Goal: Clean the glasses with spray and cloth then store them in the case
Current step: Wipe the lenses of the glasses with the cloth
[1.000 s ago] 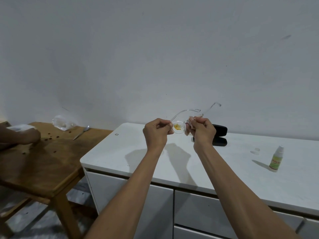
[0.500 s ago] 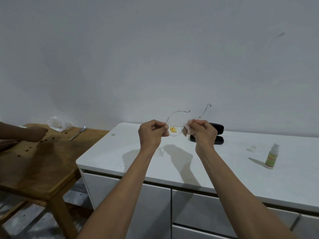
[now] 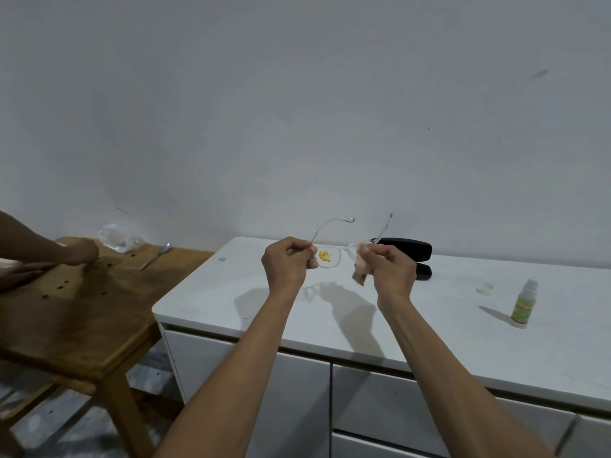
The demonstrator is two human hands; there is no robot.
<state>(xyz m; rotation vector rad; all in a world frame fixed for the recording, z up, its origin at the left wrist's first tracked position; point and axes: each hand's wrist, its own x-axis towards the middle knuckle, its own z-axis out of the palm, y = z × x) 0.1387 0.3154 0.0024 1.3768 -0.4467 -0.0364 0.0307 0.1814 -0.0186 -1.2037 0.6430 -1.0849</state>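
Note:
I hold clear-framed glasses (image 3: 330, 257) in the air above the white cabinet top (image 3: 231, 299), temples pointing away from me. My left hand (image 3: 289, 262) pinches the left end of the frame. A yellow smear sits on the left lens. My right hand (image 3: 390, 269) pinches a pale cloth (image 3: 360, 274) around the right lens, which is hidden by it. The black glasses case (image 3: 410, 249) lies open behind my right hand. A small spray bottle (image 3: 524, 305) with a green label stands at the right, and its clear cap (image 3: 486, 288) lies beside it.
A wooden table (image 3: 76, 312) stands to the left, with another person's hands (image 3: 79, 252), a spoon (image 3: 155, 257), a clear plastic bag (image 3: 115, 239) and dark crumbs on it. A white wall rises behind. The cabinet has drawers below its front edge.
My hands have moved slightly apart, so the left lens with the yellow smear and the hanging cloth show more. The other person's hand on the wooden table has shifted right.

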